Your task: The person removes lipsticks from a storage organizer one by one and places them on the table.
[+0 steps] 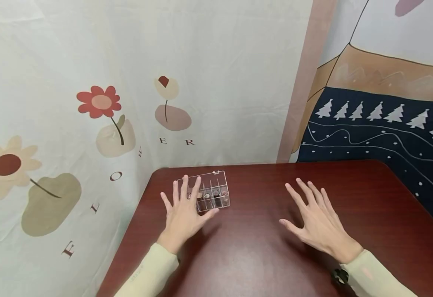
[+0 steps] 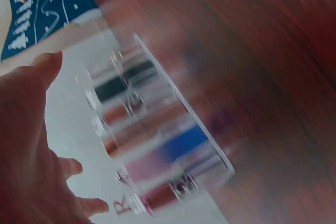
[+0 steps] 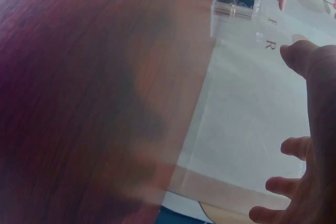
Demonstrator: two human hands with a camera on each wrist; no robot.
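Observation:
A clear plastic divided box (image 1: 226, 199) stands near the back left of the table. Several small coloured items sit in its compartments, among them a blue one (image 2: 185, 144) and a dark one (image 2: 123, 83); motion blur hides their exact kind. My left hand (image 1: 183, 220) is spread just in front of the box and covers its left part in the head view. It holds nothing, and I cannot tell whether any fingertip touches the box. To the right, my right hand (image 1: 318, 225) hovers over the table with fingers spread, holding nothing and well apart from the box.
The reddish-brown table (image 1: 253, 247) has its back edge against a pale wall cloth (image 1: 238, 103) printed with flowers and letters. A dark blue cloth with white trees (image 1: 372, 136) hangs at the right. A dark round object (image 1: 339, 276) is at the right wrist.

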